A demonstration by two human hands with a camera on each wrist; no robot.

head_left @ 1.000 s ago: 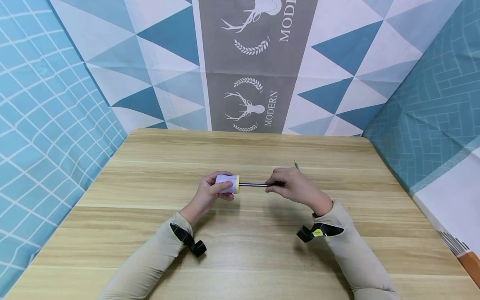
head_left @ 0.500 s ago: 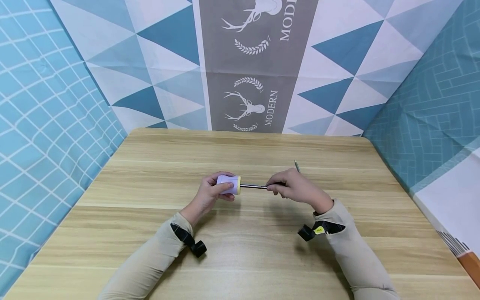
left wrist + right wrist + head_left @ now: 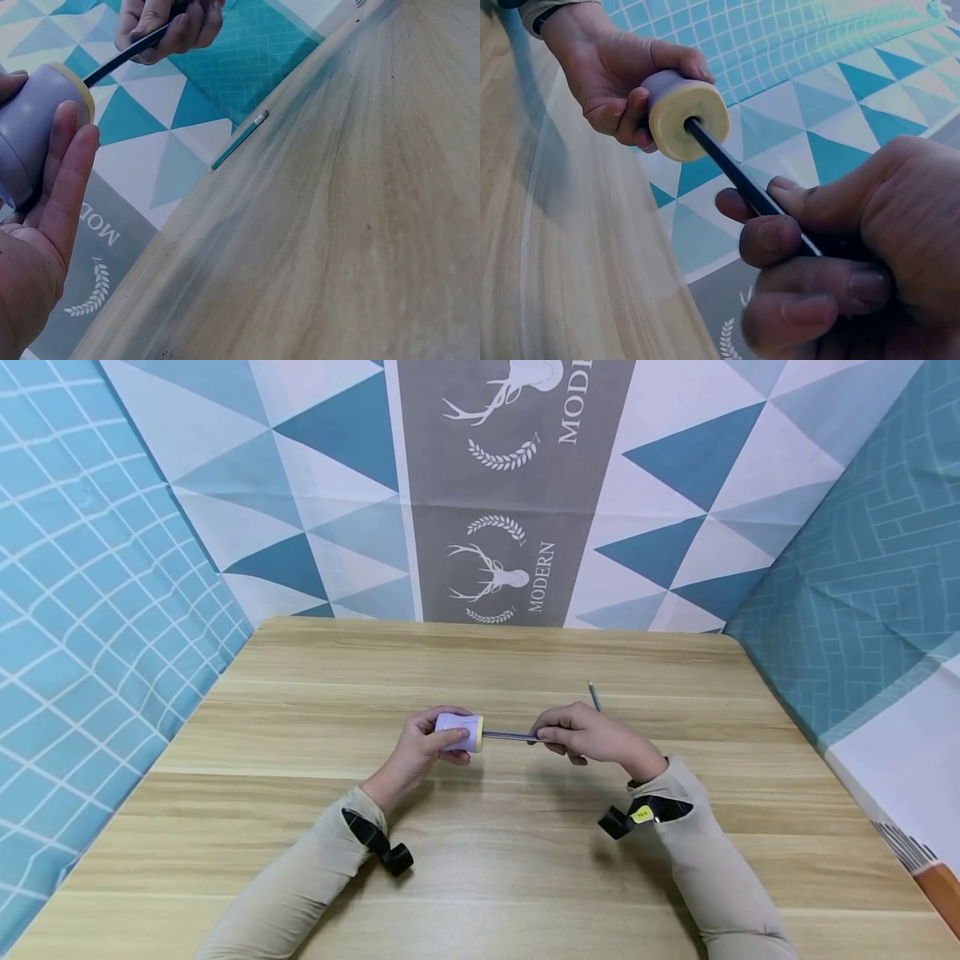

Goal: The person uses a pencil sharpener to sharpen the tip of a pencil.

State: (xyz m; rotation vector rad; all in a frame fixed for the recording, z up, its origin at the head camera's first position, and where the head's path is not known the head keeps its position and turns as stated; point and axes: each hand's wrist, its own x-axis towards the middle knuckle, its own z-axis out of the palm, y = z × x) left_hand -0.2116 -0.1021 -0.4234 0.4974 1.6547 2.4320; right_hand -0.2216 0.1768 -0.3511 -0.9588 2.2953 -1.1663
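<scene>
My left hand (image 3: 420, 745) grips a lilac pencil sharpener (image 3: 452, 732) with a pale yellow end face. The sharpener lies sideways in the hand above the table, its yellow end (image 3: 705, 112) turned to the right. A dark, slim pencil (image 3: 508, 737) has one end in the hole of that face; its tip is hidden inside. My right hand (image 3: 588, 732) pinches the pencil between thumb and fingers, some way out from the sharpener. In the right wrist view, the fingers (image 3: 821, 304) curl round the pencil and hide its rear part.
A green pencil (image 3: 238, 142) lies on the wooden table (image 3: 480, 860), just behind my right hand. Patterned cloth (image 3: 300, 527) hangs behind the table and at both sides. Each wrist wears a black strap with a small camera (image 3: 397, 858).
My right fingers have shifted on the pencil, and the hand has dropped slightly toward me. The sharpener has moved a little to the right; the left hand keeps its grip.
</scene>
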